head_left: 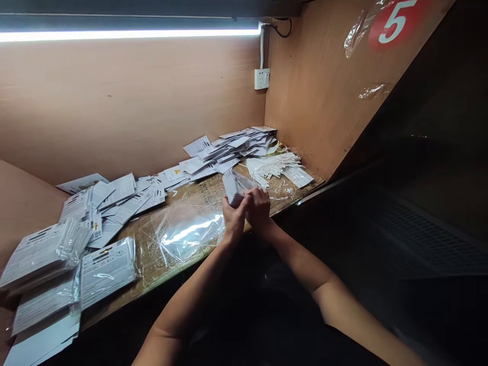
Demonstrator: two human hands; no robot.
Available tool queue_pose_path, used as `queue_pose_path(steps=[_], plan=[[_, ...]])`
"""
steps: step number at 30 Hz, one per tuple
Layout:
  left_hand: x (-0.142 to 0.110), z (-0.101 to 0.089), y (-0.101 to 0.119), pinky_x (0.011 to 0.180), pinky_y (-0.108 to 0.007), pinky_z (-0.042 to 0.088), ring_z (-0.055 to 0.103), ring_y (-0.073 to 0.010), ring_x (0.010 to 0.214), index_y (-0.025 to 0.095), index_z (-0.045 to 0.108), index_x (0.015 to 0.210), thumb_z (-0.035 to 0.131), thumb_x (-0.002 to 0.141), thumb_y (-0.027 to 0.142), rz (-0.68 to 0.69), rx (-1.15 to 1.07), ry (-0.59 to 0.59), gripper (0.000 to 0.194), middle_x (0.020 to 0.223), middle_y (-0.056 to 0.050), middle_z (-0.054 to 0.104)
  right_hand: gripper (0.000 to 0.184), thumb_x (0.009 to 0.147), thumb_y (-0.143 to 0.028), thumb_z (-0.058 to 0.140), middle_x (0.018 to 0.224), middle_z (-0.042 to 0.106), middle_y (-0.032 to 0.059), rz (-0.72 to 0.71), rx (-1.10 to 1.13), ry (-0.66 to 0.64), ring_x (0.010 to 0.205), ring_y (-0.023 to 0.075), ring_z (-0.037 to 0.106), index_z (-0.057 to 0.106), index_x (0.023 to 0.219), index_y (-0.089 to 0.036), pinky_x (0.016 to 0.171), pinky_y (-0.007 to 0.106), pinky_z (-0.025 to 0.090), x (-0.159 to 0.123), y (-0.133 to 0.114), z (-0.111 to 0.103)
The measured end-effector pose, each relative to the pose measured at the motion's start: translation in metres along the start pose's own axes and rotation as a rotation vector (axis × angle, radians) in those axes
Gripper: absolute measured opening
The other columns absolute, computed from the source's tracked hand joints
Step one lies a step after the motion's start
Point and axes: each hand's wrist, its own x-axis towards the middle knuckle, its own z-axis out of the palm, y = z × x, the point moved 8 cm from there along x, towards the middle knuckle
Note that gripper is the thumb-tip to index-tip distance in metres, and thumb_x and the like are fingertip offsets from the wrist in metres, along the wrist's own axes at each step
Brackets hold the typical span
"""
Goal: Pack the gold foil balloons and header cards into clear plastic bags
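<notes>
- My left hand and right hand are side by side, almost touching, just over the front edge of the wooden surface.
- The fingers of both hands are clenched, grasping a thin bundle of white printed cards. The bundle sits between my 2 hands, tilted and poking out just beyond the fingers.
- Just left of the fingers, a crumpled clear plastic sheet lies on the surface, with a bright streak of reflected light across it.
- Ahead of the fingers, a loose heap of printed cards fans out along the back wall.
- Ahead and slightly right of the fingers, a bunch of thin white strips lies near the corner.
- Well left of the fingers, more scattered cards spread across the surface, and plastic-wrapped card packs pile up at the far left.
- High above the fingers, I see a lit strip lamp, a white wall socket and a red sticker marked 5 on the wooden side panel.
</notes>
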Motion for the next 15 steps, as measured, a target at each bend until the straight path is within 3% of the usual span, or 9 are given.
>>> queue_pose_path(steps=[2, 4, 7, 9, 11, 13, 14, 15], plan=[[-0.006, 0.000, 0.000, 0.075, -0.028, 0.055, 0.069, -0.0165, 0.078, 0.018, 0.068, 0.103, 0.095, 0.071, 0.052, -0.020, -0.099, 0.093, 0.054, 0.090, -0.003, 0.072, 0.014, 0.106, -0.026, 0.054, 0.099, 0.066, 0.0124, -0.098, -0.051, -0.024, 0.097, 0.0311, 0.060, 0.067, 0.110, -0.020, 0.089, 0.047, 0.047, -0.007, -0.022, -0.004], [0.001, -0.003, 0.001, 0.070, -0.027, 0.053, 0.066, -0.0147, 0.071, 0.016, 0.071, 0.095, 0.091, 0.074, 0.051, -0.045, -0.141, 0.111, 0.045, 0.082, -0.001, 0.071, 0.025, 0.106, -0.033, 0.059, 0.112, 0.067, 0.0152, -0.169, -0.019, -0.038, 0.105, 0.0328, 0.059, 0.066, 0.125, -0.019, 0.093, 0.049, 0.047, -0.011, -0.034, -0.011], [0.024, -0.018, 0.015, 0.071, -0.028, 0.053, 0.066, -0.0163, 0.073, 0.015, 0.076, 0.092, 0.086, 0.077, 0.041, 0.037, -0.007, 0.052, 0.032, 0.082, -0.003, 0.072, 0.048, 0.098, -0.044, 0.074, 0.129, 0.065, 0.0168, -0.211, 0.173, -0.065, 0.118, 0.0345, 0.059, 0.062, 0.138, -0.021, 0.103, 0.052, 0.048, -0.009, -0.026, -0.023], [0.040, -0.023, 0.028, 0.073, -0.028, 0.052, 0.065, -0.0178, 0.077, 0.016, 0.078, 0.095, 0.086, 0.073, 0.033, 0.148, 0.168, -0.099, 0.029, 0.086, -0.004, 0.074, 0.058, 0.089, -0.046, 0.083, 0.135, 0.062, 0.0177, -0.092, 0.341, -0.025, 0.128, 0.0359, 0.057, 0.061, 0.137, -0.020, 0.111, 0.054, 0.048, 0.000, 0.006, -0.032], [0.050, -0.015, 0.025, 0.069, -0.027, 0.050, 0.062, -0.0172, 0.074, 0.016, 0.079, 0.094, 0.085, 0.069, 0.026, 0.157, 0.344, -0.402, 0.028, 0.082, -0.002, 0.071, 0.076, 0.078, -0.046, 0.090, 0.142, 0.059, 0.0186, 0.067, 0.543, -0.034, 0.137, 0.0369, 0.054, 0.057, 0.142, -0.019, 0.116, 0.055, 0.047, 0.008, 0.047, -0.028], [0.048, -0.004, 0.005, 0.066, -0.026, 0.047, 0.059, -0.0160, 0.070, 0.016, 0.078, 0.091, 0.083, 0.067, 0.022, 0.061, 0.437, -0.693, 0.026, 0.077, -0.001, 0.068, 0.092, 0.068, -0.049, 0.094, 0.141, 0.063, 0.0174, 0.168, 0.794, -0.226, 0.136, 0.0369, 0.057, 0.054, 0.145, -0.020, 0.113, 0.055, 0.052, 0.010, 0.073, -0.005], [0.046, 0.000, -0.004, 0.067, -0.026, 0.047, 0.060, -0.0161, 0.071, 0.017, 0.076, 0.093, 0.081, 0.066, 0.022, 0.020, 0.441, -0.753, 0.027, 0.078, -0.001, 0.067, 0.093, 0.065, -0.051, 0.094, 0.136, 0.067, 0.0158, 0.203, 0.915, -0.361, 0.132, 0.0363, 0.060, 0.056, 0.144, -0.020, 0.110, 0.054, 0.055, 0.006, 0.079, 0.010], [0.046, 0.001, -0.011, 0.070, -0.027, 0.049, 0.062, -0.0168, 0.074, 0.017, 0.075, 0.097, 0.081, 0.066, 0.022, 0.009, 0.419, -0.726, 0.032, 0.082, -0.001, 0.068, 0.090, 0.063, -0.053, 0.094, 0.128, 0.071, 0.0140, 0.244, 1.014, -0.479, 0.127, 0.0360, 0.064, 0.060, 0.140, -0.021, 0.107, 0.054, 0.057, 0.001, 0.082, 0.024]])
